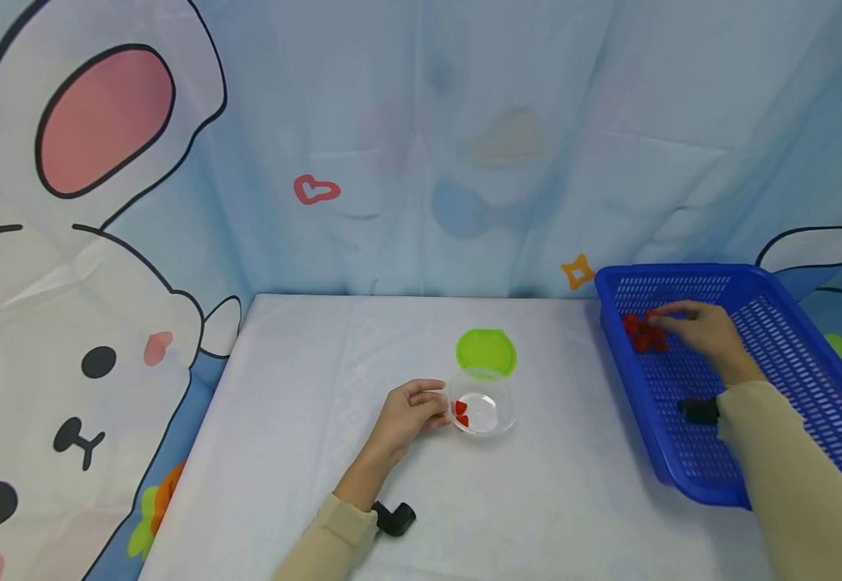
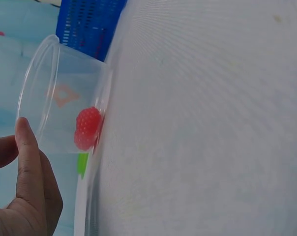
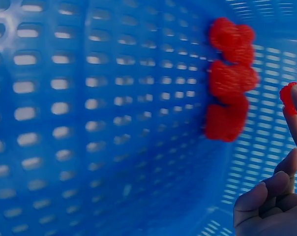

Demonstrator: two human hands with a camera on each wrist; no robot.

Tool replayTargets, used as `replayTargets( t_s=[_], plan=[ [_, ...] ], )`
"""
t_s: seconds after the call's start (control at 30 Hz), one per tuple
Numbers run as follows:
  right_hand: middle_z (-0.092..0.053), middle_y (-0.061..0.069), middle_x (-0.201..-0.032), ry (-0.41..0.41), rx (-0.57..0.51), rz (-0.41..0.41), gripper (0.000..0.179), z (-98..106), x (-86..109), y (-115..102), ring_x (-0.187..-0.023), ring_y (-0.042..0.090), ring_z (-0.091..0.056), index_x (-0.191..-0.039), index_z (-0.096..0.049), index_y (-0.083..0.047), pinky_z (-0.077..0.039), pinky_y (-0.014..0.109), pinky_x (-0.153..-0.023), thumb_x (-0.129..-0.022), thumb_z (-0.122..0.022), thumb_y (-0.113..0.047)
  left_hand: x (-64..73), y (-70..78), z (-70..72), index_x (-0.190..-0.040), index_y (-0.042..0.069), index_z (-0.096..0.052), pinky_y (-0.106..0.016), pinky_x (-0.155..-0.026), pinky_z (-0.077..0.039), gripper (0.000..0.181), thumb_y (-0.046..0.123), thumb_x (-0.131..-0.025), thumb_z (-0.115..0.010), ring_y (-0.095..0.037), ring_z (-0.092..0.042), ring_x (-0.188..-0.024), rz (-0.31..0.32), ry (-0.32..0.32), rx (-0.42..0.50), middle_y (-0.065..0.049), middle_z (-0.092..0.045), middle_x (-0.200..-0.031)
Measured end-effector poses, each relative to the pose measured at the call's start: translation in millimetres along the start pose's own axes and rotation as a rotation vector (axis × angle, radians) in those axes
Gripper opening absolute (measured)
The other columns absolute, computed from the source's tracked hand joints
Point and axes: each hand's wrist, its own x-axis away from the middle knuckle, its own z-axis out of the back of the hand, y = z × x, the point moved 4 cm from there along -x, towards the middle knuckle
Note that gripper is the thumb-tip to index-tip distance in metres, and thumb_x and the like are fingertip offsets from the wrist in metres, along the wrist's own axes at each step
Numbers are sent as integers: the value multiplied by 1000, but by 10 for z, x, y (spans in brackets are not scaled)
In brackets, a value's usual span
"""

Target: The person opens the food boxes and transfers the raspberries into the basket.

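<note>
My left hand (image 1: 410, 415) reaches to the left side of a clear plastic cup (image 1: 493, 411) standing on the table. In the left wrist view, its fairly straight fingers touch the cup near the rim. Two red raspberries (image 2: 87, 129) lie at the bottom of the cup, against the side by this hand. Over the blue basket (image 1: 639, 428), my right hand (image 1: 707, 331) pinches a raspberry (image 3: 288, 97) between thumb and forefinger, the other fingers loosely curled. Several more raspberries (image 3: 232, 78) lie grouped in the basket beside that hand.
A bright green lid (image 1: 486, 351) lies just behind the cup. The blue basket with perforated walls occupies the table's right side. A white cloth covers the table (image 1: 298, 387), and a printed curtain (image 1: 392, 105) hangs behind it.
</note>
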Motion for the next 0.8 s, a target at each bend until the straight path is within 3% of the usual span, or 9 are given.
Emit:
replayTargets(
  t_s=[0.1, 0.27, 0.47, 0.63, 0.73, 0.8],
  plan=[
    [-22, 38, -153, -10, 11, -40, 72, -57, -56, 51, -137, 59, -18, -135, -51, 9, -23, 76, -105, -97, -61, -51, 4, -7, 7, -128, -9, -59, -33, -77, -62, 35, -3, -94, -66, -18, -69, -77, -2, -1, 1, -11, -66, -95],
    [-31, 40, -147, 4, 53, -79, 65, -131, -83, 109, -134, 58, -26, -134, -52, 9, -28, 74, -103, -99, -60, -44, 1, -10, 10, -128, -9, -59, -33, -77, -62, 35, -3, -93, -66, -19, -69, -77, -7, 1, 7, -11, -66, -95],
    [-35, 39, -144, 34, 37, -77, 57, -136, -81, 98, -132, 56, -31, -133, -53, 10, -31, 72, -103, -100, -60, -35, 1, -8, 1, -128, -9, -59, -33, -77, -62, 36, -4, -93, -66, -18, -69, -75, 0, -2, 7, -11, -66, -94],
    [-35, 36, -147, 67, -33, 23, 60, -39, 29, -181, -129, 54, -35, -135, -54, 6, -39, 68, -94, -101, -58, -42, -4, -5, 0, -128, -9, -58, -33, -77, -62, 36, -5, -93, -65, -18, -69, -77, -1, -1, 12, -10, -66, -94],
    [-48, 31, -129, 89, -20, 111, 63, 20, 179, -468, -107, 45, -47, -135, -57, 1, -45, 54, -76, -98, -58, -51, -8, -2, 4, -128, -9, -58, -33, -77, -62, 36, -5, -93, -65, -18, -69, -78, -2, 0, 10, -10, -66, -94],
    [-51, 23, -111, 101, 2, 173, 62, 42, 308, -683, -88, 34, -46, -134, -60, -4, -40, 44, -64, -96, -60, -53, -14, -4, 6, -128, -9, -58, -33, -77, -62, 36, -4, -93, -65, -18, -69, -79, 0, -1, 12, -10, -66, -94]
  ],
)
